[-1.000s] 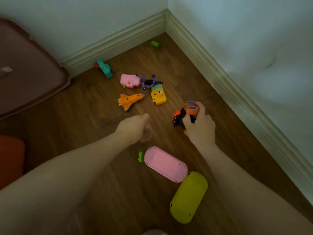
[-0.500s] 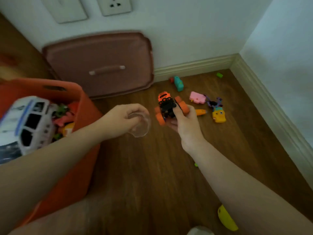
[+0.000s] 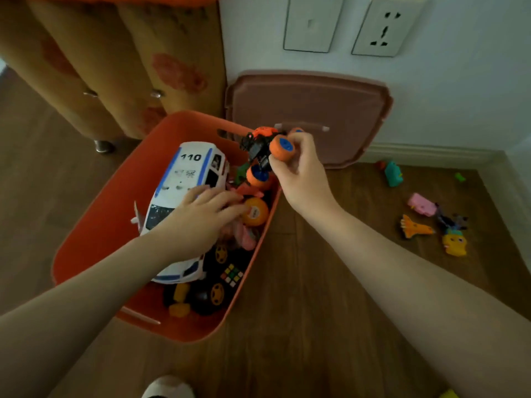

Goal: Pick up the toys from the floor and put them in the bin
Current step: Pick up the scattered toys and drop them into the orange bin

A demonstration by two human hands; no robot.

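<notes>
The right hand (image 3: pixel 298 173) pinches an orange-wheeled monster truck (image 3: pixel 265 152) by one wheel, holding it in the air over the far right rim of the orange bin (image 3: pixel 94 225). The left hand (image 3: pixel 201 216) lies inside the bin with fingers stretched out flat over the white police car (image 3: pixel 184 202) and toward a round orange toy (image 3: pixel 254 211); it seems to grip nothing, though whether something small sits under the palm cannot be told.

Risks, as I judge them: the truck hangs close to the rim, so a release from here could clip the edge and bounce it back onto the floor. The bin is already heaped, and the truck may roll off the pile. The left hand lies under the likely drop and could be struck.

Count: one bin, one pink lid (image 3: pixel 307 110) leaning on the far wall. On the floor to the right I count six toys: a teal one (image 3: pixel 393 173), a small green piece (image 3: pixel 459 177), a pink one (image 3: pixel 421 204), an orange shuttle (image 3: pixel 415 229), a dark spiky one (image 3: pixel 449 219) and a yellow one (image 3: pixel 454 242). A yellow edge (image 3: pixel 448 394) shows at the near right.
</notes>
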